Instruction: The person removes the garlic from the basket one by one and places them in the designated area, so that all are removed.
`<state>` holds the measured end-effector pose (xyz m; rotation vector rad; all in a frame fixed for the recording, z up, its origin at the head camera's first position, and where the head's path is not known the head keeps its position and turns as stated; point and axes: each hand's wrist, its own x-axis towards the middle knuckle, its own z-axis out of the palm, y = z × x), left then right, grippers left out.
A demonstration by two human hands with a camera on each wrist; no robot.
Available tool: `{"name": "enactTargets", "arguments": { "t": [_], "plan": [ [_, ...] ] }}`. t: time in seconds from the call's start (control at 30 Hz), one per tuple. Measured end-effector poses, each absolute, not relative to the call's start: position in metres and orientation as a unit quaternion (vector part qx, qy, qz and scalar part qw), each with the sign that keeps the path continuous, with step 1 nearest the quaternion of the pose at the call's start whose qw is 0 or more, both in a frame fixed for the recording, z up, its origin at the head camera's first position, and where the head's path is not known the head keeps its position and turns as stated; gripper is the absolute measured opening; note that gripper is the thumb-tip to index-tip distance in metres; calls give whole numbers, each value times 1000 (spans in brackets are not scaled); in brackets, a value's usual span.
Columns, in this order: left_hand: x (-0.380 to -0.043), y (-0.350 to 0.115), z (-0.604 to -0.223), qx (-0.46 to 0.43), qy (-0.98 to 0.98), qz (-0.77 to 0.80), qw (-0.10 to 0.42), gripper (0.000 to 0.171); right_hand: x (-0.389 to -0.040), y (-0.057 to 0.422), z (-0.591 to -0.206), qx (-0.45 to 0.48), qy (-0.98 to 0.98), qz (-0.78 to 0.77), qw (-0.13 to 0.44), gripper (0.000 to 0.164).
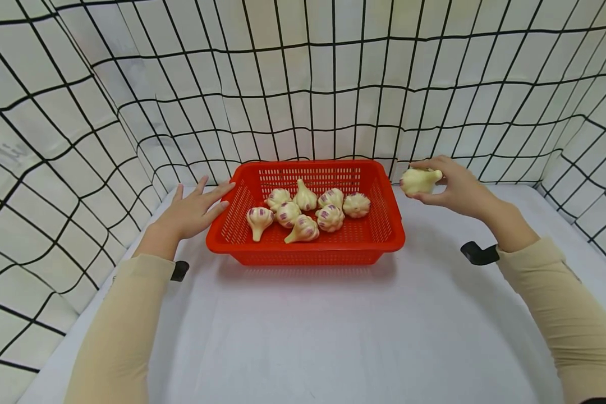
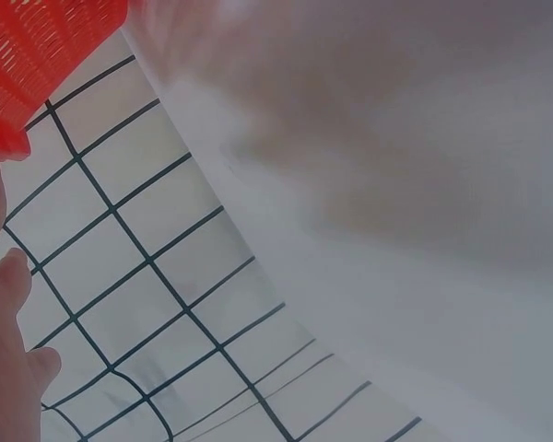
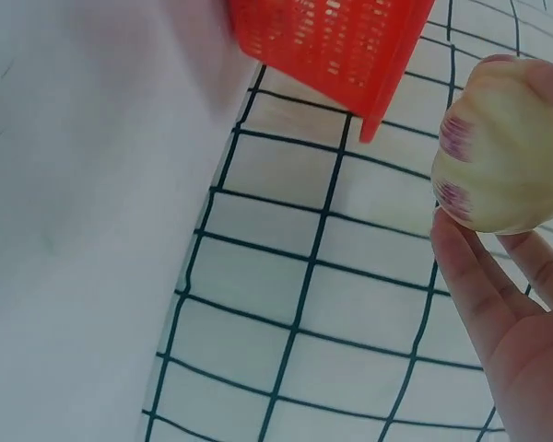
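Right hand (image 1: 457, 189) has a garlic (image 1: 418, 182) pinched between thumb and fingers, held above the table (image 1: 308, 331), just beside the right rim of the basket (image 1: 305, 247). Left hand (image 1: 191, 214) is spread at the left rim, gripping nothing. I count eight bulbs (image 1: 305, 199) inside. I read this as the carrying step, basket steadied. Next move, I judge, wants a firm pinch and clearance from the rim.

Head cam looked fwd/down over whole basket (image 1: 305, 247); L/R wrist cams, close in, each shared bit of basket & netting (image 1: 334, 73) w/ it.
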<state>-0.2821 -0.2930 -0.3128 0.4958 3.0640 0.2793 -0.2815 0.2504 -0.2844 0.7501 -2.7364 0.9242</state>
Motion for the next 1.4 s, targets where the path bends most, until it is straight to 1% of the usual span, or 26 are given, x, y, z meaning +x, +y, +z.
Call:
{"name": "enactTargets", "arguments": {
  "t": [0.13, 0.47, 0.83, 1.2, 1.4],
  "plan": [
    [-282, -292, -312, 158, 983, 91, 14, 67, -284, 261, -291, 229, -915, 323, 79, 62],
    [-281, -292, -312, 158, 983, 94, 16, 66, -290, 282, -309, 175, -926, 324, 88, 66],
    [-280, -291, -311, 159, 983, 96, 17, 66, -293, 301, -322, 102, -927, 355, 66, 72],
    [-280, -292, -310, 155, 983, 94, 19, 66, -298, 320, -335, 79, -924, 368, 64, 70],
    [-280, -292, -311, 154, 983, 94, 20, 67, -300, 329, -342, 56, -922, 378, 58, 75]
  ]
}}
